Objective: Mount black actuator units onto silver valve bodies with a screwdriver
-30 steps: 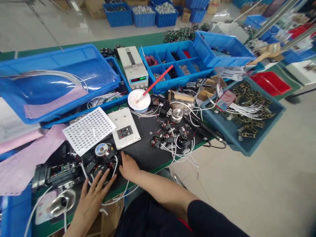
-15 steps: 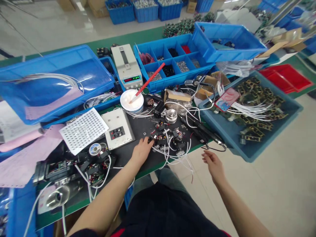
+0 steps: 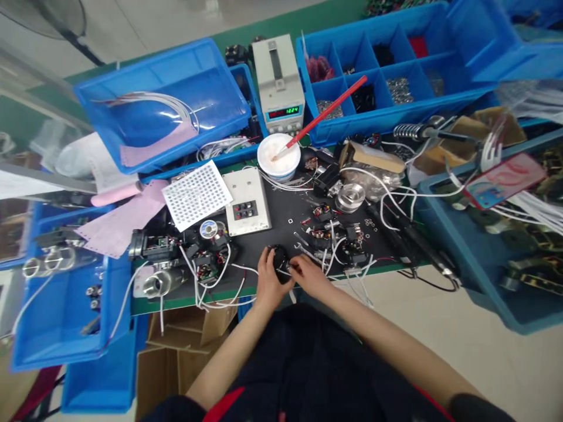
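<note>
Close to the front edge of the bench, my left hand (image 3: 270, 281) is closed around a small black rounded part (image 3: 279, 258). From the other side my right hand (image 3: 311, 275) meets it, thumb and fingers pinched at its lower right edge. Whatever lies between those right fingertips is too small to make out. A small open-end wrench (image 3: 307, 251) lies just beyond the right hand. Several black electronic assemblies with white cables (image 3: 336, 237) are spread to the right of it, and a metal ring (image 3: 350, 197) sits behind them.
Left of my hands are a white switch box (image 3: 247, 220), a solder spool (image 3: 208, 229) and more wired assemblies (image 3: 206, 266). Behind stand a white tub with a red brush (image 3: 277, 153), a power supply (image 3: 278, 76) and a divided blue bin (image 3: 369, 126). A grey-blue crate (image 3: 457, 258) is at right.
My left hand has lifted a black part from among the assemblies and brought it nearer. My right hand has come in from the right to meet it. The view has swung left.
</note>
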A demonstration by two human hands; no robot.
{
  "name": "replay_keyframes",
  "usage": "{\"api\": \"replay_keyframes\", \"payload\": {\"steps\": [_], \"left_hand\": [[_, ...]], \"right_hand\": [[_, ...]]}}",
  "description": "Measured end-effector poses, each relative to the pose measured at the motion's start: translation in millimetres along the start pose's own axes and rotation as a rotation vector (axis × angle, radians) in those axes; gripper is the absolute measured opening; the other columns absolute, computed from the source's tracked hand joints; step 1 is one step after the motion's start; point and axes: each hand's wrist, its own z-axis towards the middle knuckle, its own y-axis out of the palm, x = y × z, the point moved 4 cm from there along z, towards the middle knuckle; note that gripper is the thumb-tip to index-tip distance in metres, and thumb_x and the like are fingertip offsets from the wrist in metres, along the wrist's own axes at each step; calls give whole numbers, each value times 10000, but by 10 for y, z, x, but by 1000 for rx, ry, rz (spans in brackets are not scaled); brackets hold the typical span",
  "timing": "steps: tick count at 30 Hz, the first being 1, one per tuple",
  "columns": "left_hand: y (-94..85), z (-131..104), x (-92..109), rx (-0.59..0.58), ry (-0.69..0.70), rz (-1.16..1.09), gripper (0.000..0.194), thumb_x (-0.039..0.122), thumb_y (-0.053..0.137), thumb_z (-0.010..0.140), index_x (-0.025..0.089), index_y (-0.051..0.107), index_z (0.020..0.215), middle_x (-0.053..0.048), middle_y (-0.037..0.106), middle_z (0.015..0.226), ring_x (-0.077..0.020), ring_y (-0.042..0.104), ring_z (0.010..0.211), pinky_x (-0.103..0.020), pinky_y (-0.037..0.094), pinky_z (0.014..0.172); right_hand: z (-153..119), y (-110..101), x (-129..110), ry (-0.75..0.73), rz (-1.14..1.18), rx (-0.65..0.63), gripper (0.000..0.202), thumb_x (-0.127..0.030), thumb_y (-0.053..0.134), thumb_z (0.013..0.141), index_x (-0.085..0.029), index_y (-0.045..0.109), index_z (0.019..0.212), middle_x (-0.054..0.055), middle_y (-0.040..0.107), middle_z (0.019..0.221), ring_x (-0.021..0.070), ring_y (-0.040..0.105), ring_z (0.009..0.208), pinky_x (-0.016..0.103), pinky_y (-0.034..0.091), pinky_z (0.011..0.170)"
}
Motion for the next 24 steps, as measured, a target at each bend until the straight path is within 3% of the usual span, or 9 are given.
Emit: {"api": "replay_keyframes", "payload": {"steps": [3,6,11,15,19,24], "left_hand": [[96,-14,-3,87,-92,-24,785,199,646,657,95,217,1306,-233,221,1335,-358,227,1269,-557,297,999],[65,51,-99,48,-59,-79,715,229,671,635,131,325,1253,-181,326,1264,-328,316,1216,-520,324,992],[-332,157,-294,-72,8,-180,717,293,688,622,162,354,1242,-120,412,1166,-269,418,1123,-454,363,980],[-697,65,-386,-223,-3,-349,685,292,646,671,215,317,1267,-100,380,1206,-255,408,1150,-444,359,988],[-948,-85,-429,-291,-16,-420,654,283,608,702,246,300,1277,-102,369,1222,-274,406,1156,-472,372,970],[-1087,-159,-389,-269,8,-328,659,259,609,681,227,309,1267,-108,361,1219,-287,370,1184,-506,312,1012]], "right_hand": [[16,140,101,19,-44,-56,141,-200,486,826,-174,531,957,35,631,851,149,609,755,259,490,675],[-22,107,117,-11,-118,-84,150,-194,451,858,-188,532,984,8,654,847,124,619,745,221,494,657],[-116,-254,-55,-39,-397,79,200,-183,409,867,-145,562,990,105,609,948,222,556,914,362,450,817],[-179,-568,-262,-41,-617,182,229,-183,390,881,-158,586,996,100,589,984,228,512,950,359,408,848],[126,-748,-469,-9,-835,196,248,-210,393,889,-155,611,993,113,563,1085,255,446,1043,392,326,912],[767,-684,-528,140,-1047,73,199,-212,474,868,-93,632,885,135,604,963,270,476,1034,437,346,873]]}}
